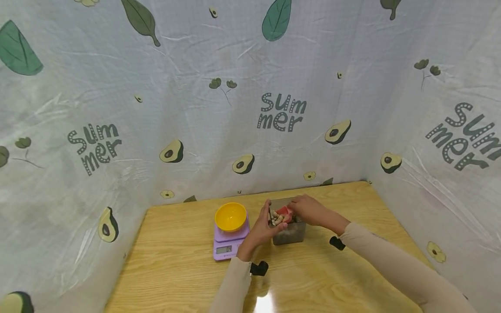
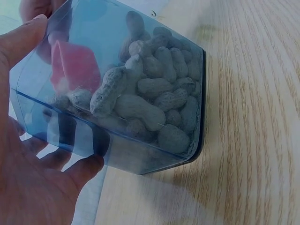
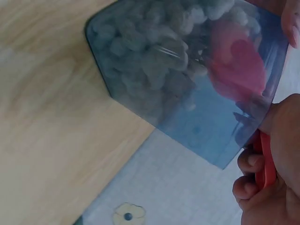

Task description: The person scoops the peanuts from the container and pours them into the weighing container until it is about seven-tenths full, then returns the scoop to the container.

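A clear dark-tinted plastic container stands on the table, partly filled with unshelled peanuts. My left hand grips its left side near the rim, with the thumb at the front and the fingers round the wall. In the right wrist view my right hand holds the red handle of a scoop. The red scoop reaches into the container, and its bowl lies among the peanuts, seen through the wall. From the head view, the right hand is above the container's back right rim.
Left of the container, a yellow bowl sits on a purple kitchen scale with a lit display. The wooden table meets a printed white cloth at the back and sides.
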Tool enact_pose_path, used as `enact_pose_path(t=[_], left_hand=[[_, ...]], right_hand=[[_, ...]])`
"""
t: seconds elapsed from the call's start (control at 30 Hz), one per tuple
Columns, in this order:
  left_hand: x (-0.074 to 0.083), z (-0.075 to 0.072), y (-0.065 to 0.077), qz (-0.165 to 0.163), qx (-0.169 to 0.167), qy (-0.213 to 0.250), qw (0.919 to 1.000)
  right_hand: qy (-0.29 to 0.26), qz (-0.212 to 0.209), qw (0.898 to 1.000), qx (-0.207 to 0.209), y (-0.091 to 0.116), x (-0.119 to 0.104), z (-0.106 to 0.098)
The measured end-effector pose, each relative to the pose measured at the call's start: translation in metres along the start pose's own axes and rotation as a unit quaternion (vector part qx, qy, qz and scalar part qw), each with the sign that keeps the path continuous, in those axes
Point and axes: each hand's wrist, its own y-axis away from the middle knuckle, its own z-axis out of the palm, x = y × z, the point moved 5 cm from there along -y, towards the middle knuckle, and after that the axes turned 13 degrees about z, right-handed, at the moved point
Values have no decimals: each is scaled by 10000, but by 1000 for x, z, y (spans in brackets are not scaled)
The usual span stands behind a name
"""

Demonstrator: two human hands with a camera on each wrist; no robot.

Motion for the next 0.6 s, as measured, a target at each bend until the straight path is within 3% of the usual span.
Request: enact_pose_path(t=[0.23, 0.4, 0.6], left_hand=[[0, 1, 0, -73, -82, -12, 9999], [-1, 2, 1, -221, -91, 82, 9997], [2, 0, 3, -267, -55, 76, 9996]], right_hand=[[-741, 583, 9955, 122, 5, 12, 0], [-799, 646, 9940, 371, 3, 10, 2], [-1147, 862, 9892, 306, 8, 16, 6]])
